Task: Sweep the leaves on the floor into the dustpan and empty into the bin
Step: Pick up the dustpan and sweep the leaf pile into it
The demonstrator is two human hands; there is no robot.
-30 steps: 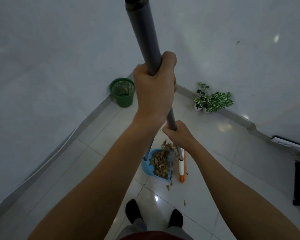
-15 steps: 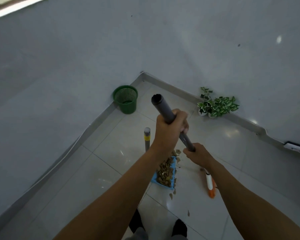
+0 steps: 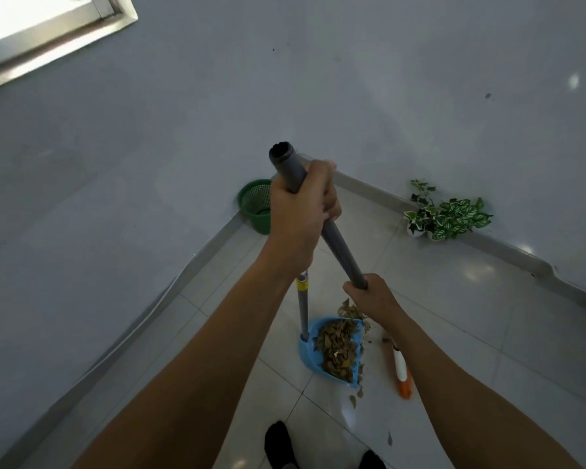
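Broom [image 3: 339, 246] raised, left hand [image 3: 298, 211] topmost, right hand [image 3: 373, 299] above dustpan [image 3: 306, 348]

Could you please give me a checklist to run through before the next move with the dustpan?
1. Grip: left hand above and right hand below, both wrapped round the grey broom pole: ok.
2. Load: dry brown leaves piled in the blue plastic dustpan: ok.
3. Floor: stray leaves lie beside the dustpan's lip: not ok.
4. Pickup: the dustpan's upright grey handle has no hand on it: ok.
5. Target: green mesh bin upright in the corner: ok; room inside: cannot tell.
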